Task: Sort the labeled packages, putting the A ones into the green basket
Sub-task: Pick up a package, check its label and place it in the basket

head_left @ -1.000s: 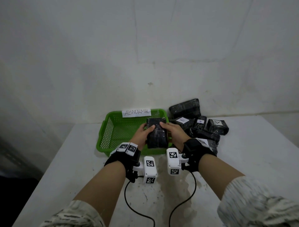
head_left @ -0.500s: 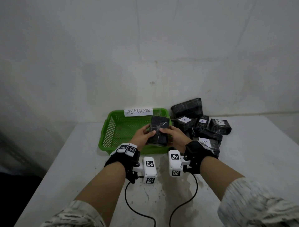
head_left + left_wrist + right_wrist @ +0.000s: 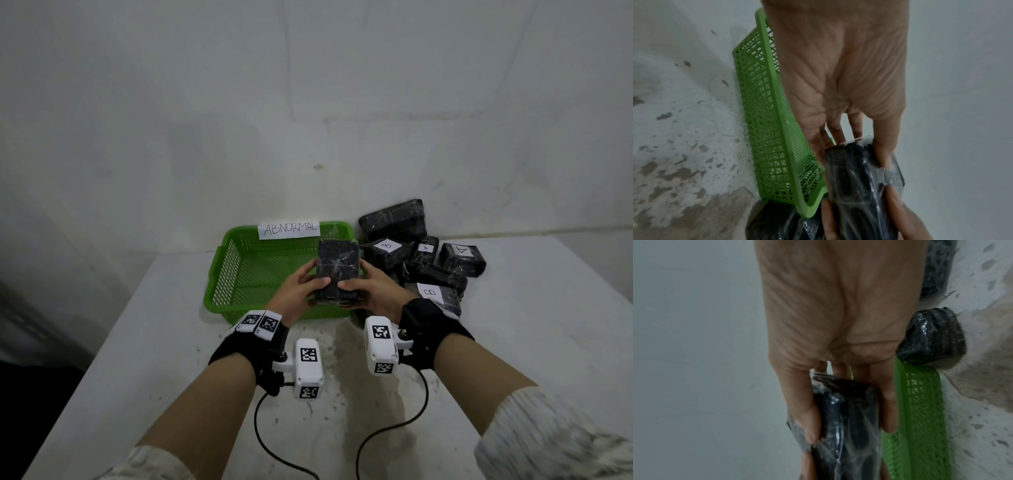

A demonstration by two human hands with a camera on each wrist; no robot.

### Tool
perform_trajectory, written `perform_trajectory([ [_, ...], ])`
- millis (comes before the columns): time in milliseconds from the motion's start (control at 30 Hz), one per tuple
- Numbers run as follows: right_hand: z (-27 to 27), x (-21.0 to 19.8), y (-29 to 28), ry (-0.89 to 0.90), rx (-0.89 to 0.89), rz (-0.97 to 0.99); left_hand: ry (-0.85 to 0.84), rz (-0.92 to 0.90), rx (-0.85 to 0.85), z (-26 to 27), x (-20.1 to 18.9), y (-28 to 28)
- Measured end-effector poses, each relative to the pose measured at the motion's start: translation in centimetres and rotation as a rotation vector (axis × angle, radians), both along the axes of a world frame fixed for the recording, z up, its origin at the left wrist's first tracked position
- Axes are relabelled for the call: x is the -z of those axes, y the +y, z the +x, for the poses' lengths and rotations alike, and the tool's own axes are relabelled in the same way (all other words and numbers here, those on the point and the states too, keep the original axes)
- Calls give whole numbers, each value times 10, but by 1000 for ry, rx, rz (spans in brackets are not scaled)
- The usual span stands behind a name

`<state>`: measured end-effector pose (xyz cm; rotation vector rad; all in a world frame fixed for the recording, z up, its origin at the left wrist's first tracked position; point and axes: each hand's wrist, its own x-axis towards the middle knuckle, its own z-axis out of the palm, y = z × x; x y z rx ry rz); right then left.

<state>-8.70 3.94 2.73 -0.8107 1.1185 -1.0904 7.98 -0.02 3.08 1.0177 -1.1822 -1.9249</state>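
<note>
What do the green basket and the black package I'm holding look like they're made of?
Green basket: looks like moulded plastic, going by the uniform bright green, the lattice of small holes and the smooth rolled rim.

Held package: dark contents under what looks like clear glossy film; it wrinkles and catches highlights where both hands grip it. What's inside can't be told.

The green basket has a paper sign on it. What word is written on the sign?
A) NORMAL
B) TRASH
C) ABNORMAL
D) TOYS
C. In the head view the white paper sign fixed to the far rim of the green basket reads ABNORMAL in handwritten capital letters.
</note>
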Motion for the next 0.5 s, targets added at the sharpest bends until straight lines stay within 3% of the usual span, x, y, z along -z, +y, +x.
perform_trajectory([
  [500,-1,4,5,-17,-81,-34,65,-1,5,11,5,10],
])
